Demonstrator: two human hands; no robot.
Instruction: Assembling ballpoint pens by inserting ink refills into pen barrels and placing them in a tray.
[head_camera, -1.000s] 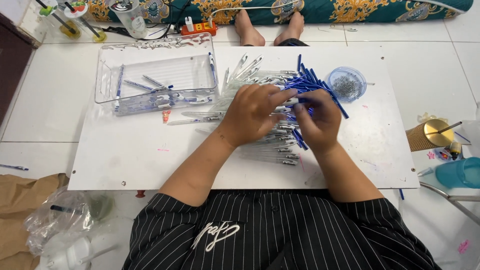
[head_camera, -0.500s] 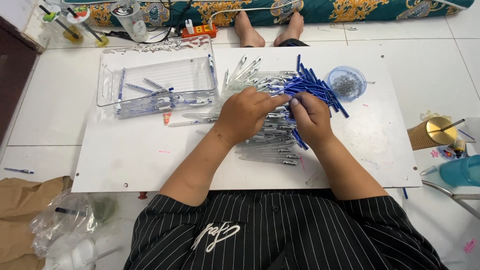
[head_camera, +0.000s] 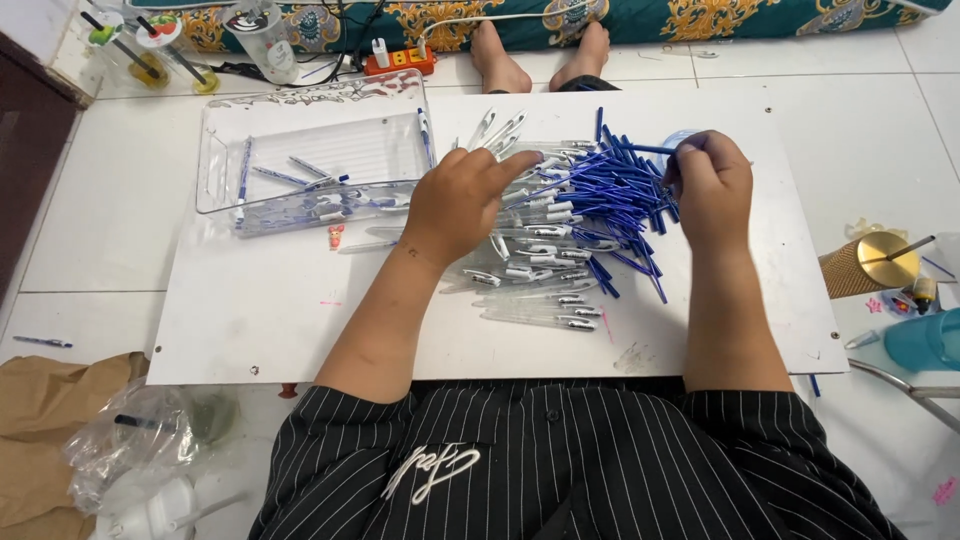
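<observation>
Meanwhile, left hand (head_camera: 465, 200) flat on clear pens (head_camera: 530, 270), fingers spread.

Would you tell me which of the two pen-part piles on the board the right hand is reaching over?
The right hand is over the blue refill pile; the clear barrel pile, nearer the person, lies under the left hand.

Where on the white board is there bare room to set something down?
The white board is bare along its near-left part, below the clear plastic tray, and at its right end beyond the right hand. The middle is crowded with clear pen barrels and blue refills.
</observation>
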